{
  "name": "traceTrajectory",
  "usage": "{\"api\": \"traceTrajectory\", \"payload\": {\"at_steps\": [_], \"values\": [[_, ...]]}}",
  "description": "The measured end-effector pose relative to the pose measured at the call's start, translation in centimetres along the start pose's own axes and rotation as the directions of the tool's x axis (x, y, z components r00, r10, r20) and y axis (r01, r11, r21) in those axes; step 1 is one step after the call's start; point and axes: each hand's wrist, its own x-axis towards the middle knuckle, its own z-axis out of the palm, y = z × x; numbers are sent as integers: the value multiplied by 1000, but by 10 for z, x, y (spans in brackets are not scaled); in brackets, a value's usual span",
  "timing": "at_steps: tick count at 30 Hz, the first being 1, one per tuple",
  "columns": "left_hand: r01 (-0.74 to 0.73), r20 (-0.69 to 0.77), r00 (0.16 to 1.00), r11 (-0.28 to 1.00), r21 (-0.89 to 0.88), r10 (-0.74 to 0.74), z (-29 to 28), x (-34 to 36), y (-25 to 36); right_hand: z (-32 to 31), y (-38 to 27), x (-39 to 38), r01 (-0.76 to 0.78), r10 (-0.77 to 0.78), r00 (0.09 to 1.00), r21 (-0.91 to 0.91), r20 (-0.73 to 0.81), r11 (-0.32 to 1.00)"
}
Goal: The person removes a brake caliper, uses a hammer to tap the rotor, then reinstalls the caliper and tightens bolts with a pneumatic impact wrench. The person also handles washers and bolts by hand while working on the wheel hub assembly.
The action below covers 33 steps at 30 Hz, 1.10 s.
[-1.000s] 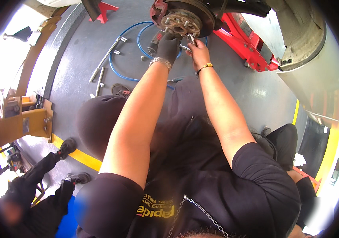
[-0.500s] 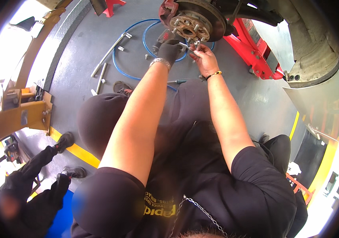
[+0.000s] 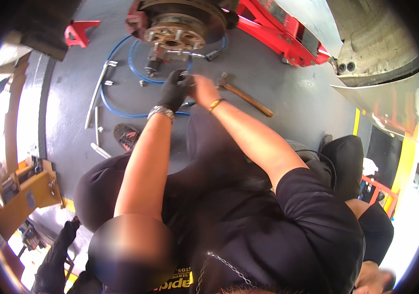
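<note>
My left hand point(image 3: 174, 93), in a black glove, and my bare right hand point(image 3: 203, 91) meet over the grey floor, just below the wheel hub. Both have closed fingers. A small shiny bit shows at the fingertips, too small to name. Beyond them is the rusty wheel hub point(image 3: 177, 37) with its studs, in front of a brake disc point(image 3: 185, 11) and a reddish caliper point(image 3: 136, 19). Under the hub lies an impact wrench point(image 3: 155, 63). A hammer point(image 3: 248, 99) with a wooden handle lies to the right of my right hand.
A blue air hose point(image 3: 109, 100) loops over the floor on the left, near a long metal bar point(image 3: 95, 95) and small sockets. A red jack point(image 3: 288, 36) stands at the far right, a red stand point(image 3: 79, 33) at the far left. Other people are at both lower sides.
Both hands have drawn back from the hub toward me and come together. The view has shifted right, bringing the hammer into sight beside my right hand.
</note>
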Motion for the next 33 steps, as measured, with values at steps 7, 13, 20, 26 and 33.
{"api": "traceTrajectory", "payload": {"at_steps": [7, 13, 20, 26, 33], "values": [[138, -192, 963, 960, -244, -188, -18, 2, -28, 0, 13, 3, -325, 120, 906, 485, 406, 812], [408, -13, 913, 910, 72, -408, -58, -4, -50, -22, 127, 97, -118, 81, 986, -270, -144, 956], [-61, 412, 674, 509, 858, -613, -69, -51, -140, -29, 204, 226, -201, 414, 896, -686, 159, 699], [239, 401, 659, 683, 690, -637, -63, -53, -97, -23, 237, 228, -183, 523, 834, -806, 175, 562], [633, 280, 574, 634, 444, -770, -38, -25, -33, -30, 247, 226, -199, 541, 828, -821, 151, 534]]}}
